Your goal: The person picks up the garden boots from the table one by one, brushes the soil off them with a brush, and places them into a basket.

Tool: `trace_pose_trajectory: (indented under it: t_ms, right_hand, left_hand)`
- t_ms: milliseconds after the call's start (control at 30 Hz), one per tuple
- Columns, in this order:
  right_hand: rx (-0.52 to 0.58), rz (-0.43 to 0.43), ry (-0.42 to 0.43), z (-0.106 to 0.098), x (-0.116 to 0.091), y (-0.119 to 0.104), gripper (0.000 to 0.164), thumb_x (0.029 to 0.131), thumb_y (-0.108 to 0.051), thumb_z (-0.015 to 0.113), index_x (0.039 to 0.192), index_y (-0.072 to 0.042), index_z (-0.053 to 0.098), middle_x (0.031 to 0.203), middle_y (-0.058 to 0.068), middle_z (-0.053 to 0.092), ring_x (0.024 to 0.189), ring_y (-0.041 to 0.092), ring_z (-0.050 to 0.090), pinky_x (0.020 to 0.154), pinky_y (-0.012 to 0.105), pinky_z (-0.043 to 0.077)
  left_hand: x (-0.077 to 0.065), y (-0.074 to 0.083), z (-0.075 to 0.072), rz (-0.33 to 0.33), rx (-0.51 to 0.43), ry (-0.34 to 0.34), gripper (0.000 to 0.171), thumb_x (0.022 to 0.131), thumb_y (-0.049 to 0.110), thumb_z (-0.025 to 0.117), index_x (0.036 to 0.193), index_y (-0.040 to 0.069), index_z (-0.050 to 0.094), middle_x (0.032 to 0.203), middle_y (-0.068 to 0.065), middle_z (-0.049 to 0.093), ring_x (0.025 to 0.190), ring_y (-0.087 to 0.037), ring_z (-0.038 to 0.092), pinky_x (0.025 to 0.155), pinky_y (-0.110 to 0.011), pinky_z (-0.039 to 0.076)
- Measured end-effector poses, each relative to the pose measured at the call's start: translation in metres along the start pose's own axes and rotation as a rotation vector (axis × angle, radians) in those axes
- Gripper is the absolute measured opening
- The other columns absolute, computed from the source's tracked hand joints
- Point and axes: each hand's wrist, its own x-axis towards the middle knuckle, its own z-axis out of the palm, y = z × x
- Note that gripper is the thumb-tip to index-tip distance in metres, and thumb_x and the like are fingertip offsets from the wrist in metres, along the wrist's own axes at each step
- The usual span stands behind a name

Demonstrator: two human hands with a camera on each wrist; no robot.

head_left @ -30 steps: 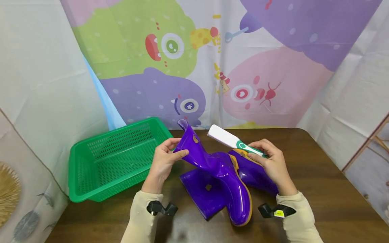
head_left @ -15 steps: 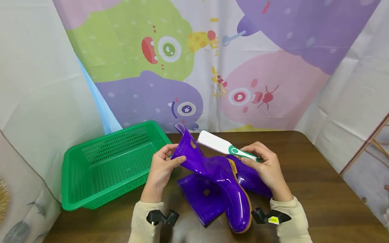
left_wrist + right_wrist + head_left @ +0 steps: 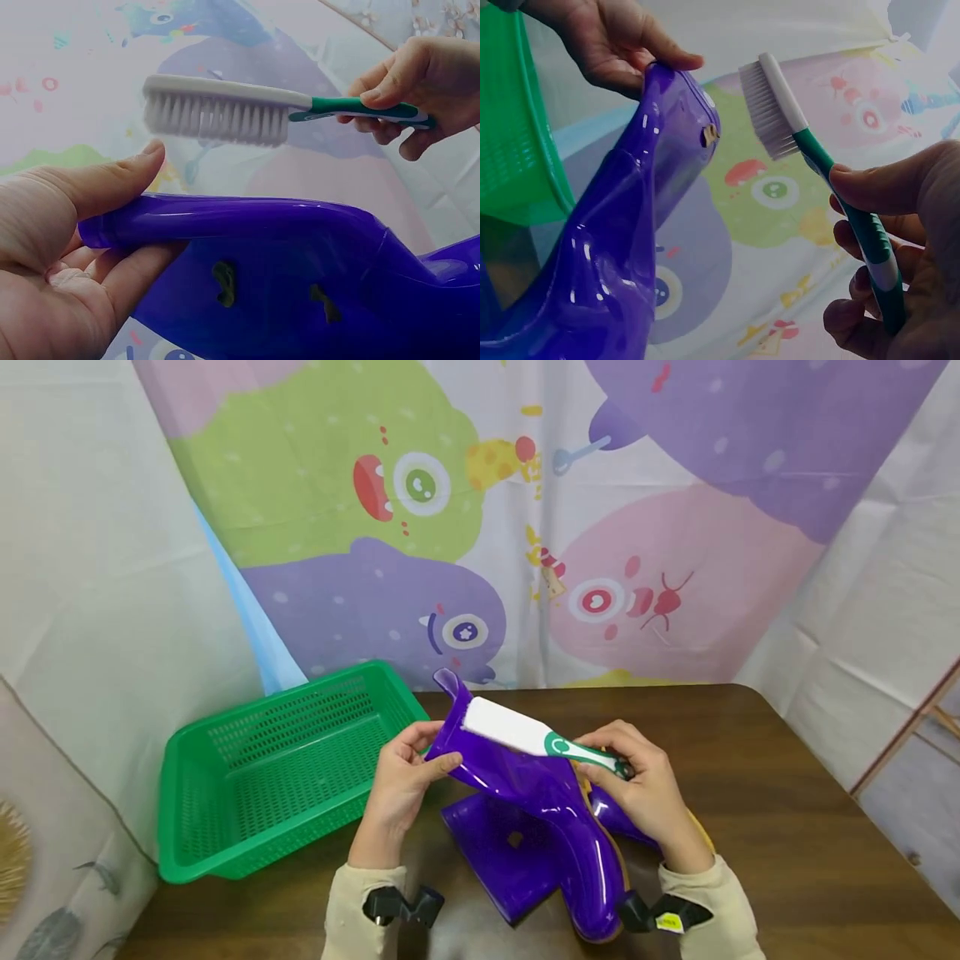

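My left hand (image 3: 401, 781) pinches the top edge of a glossy purple rain boot (image 3: 573, 839), thumb on the near side and fingers behind. The boot leans with its shaft raised and its toe toward me. Brown smudges (image 3: 223, 283) mark the shaft in the left wrist view. My right hand (image 3: 637, 781) grips the green and white handle of a scrub brush (image 3: 506, 727). Its white bristles (image 3: 217, 120) point down at the shaft, with a gap between them in the left wrist view. A second purple boot (image 3: 498, 852) lies underneath, partly hidden, with a smudge on its shaft.
A green plastic basket (image 3: 270, 785) with perforated sides stands on the left of the brown wooden table (image 3: 780, 827). Behind the table hangs a cartoon-printed curtain (image 3: 420, 585).
My right hand has carried the brush left and down, so its head now overlaps the raised shaft in the head view. My left hand keeps its hold on the boot's top edge.
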Motion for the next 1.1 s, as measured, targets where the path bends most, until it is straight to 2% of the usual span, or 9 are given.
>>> trace_pose_trajectory:
  t_ms: [100,400,567,633,800,900,1000,1100]
  right_hand:
    - [-0.003,-0.019,-0.021,0.003,-0.001,-0.001,0.033,0.075,0.019,0.074,0.101,-0.002,0.072,0.093,0.006,0.066,0.086,0.012,0.057,0.073,0.019,0.046]
    - [-0.009,0.014,-0.107,0.015,-0.003,0.002,0.031,0.08,0.011,0.076,0.104,-0.007,0.073,0.096,0.001,0.065,0.086,0.013,0.056,0.07,0.021,0.046]
    - [-0.047,0.053,-0.1,0.018,-0.006,0.006,0.03,0.08,0.007,0.078,0.104,-0.011,0.074,0.09,-0.003,0.062,0.078,0.011,0.053,0.065,0.022,0.043]
    - [-0.065,0.055,-0.086,0.02,-0.003,-0.003,0.029,0.079,0.01,0.077,0.102,-0.006,0.074,0.087,0.0,0.061,0.074,0.011,0.051,0.061,0.023,0.042]
    - [-0.1,0.089,-0.051,0.021,-0.003,0.0,0.028,0.074,0.015,0.077,0.099,0.001,0.073,0.083,0.006,0.06,0.069,0.01,0.049,0.057,0.023,0.04]
    - [-0.089,0.122,-0.051,0.019,-0.007,0.015,0.029,0.075,0.014,0.078,0.1,0.0,0.074,0.081,0.005,0.059,0.065,0.008,0.049,0.054,0.022,0.041]
    - [-0.062,0.152,-0.059,0.018,-0.007,0.017,0.027,0.077,0.011,0.078,0.101,-0.001,0.075,0.081,0.003,0.058,0.064,0.009,0.05,0.052,0.022,0.043]
    - [-0.052,0.159,-0.068,0.017,-0.007,0.019,0.025,0.078,0.008,0.078,0.101,-0.001,0.075,0.082,0.004,0.058,0.069,0.009,0.051,0.056,0.021,0.044]
  left_hand:
    - [-0.001,0.0,-0.001,0.003,0.004,-0.014,0.038,0.077,-0.015,0.074,0.101,0.013,0.07,0.096,-0.004,0.068,0.072,-0.009,0.068,0.067,-0.022,0.056]
    - [-0.001,0.001,-0.004,0.028,0.024,-0.037,0.042,0.077,-0.018,0.07,0.103,0.015,0.069,0.1,-0.005,0.066,0.076,-0.01,0.069,0.07,-0.022,0.056]
    - [-0.001,0.002,-0.004,0.01,0.029,-0.027,0.042,0.077,-0.02,0.069,0.103,0.013,0.069,0.097,-0.006,0.066,0.075,-0.01,0.068,0.069,-0.022,0.056]
    - [0.0,0.002,-0.004,0.001,0.029,-0.016,0.042,0.077,-0.021,0.066,0.103,0.012,0.068,0.096,-0.006,0.065,0.074,-0.01,0.068,0.068,-0.022,0.056]
    - [0.002,0.003,-0.005,-0.007,0.039,-0.015,0.04,0.078,-0.021,0.063,0.104,0.009,0.068,0.096,-0.007,0.066,0.072,-0.01,0.067,0.068,-0.022,0.056]
    - [0.002,0.003,-0.005,-0.006,0.043,-0.018,0.039,0.078,-0.02,0.065,0.104,0.008,0.069,0.097,-0.007,0.066,0.072,-0.01,0.068,0.068,-0.023,0.056]
    - [0.001,0.002,-0.006,-0.007,0.042,-0.012,0.038,0.078,-0.02,0.065,0.104,0.008,0.069,0.098,-0.006,0.067,0.072,-0.01,0.068,0.069,-0.023,0.056]
    - [-0.001,0.002,-0.007,-0.006,0.04,-0.006,0.039,0.078,-0.02,0.065,0.103,0.009,0.069,0.098,-0.005,0.067,0.073,-0.01,0.068,0.069,-0.023,0.056]
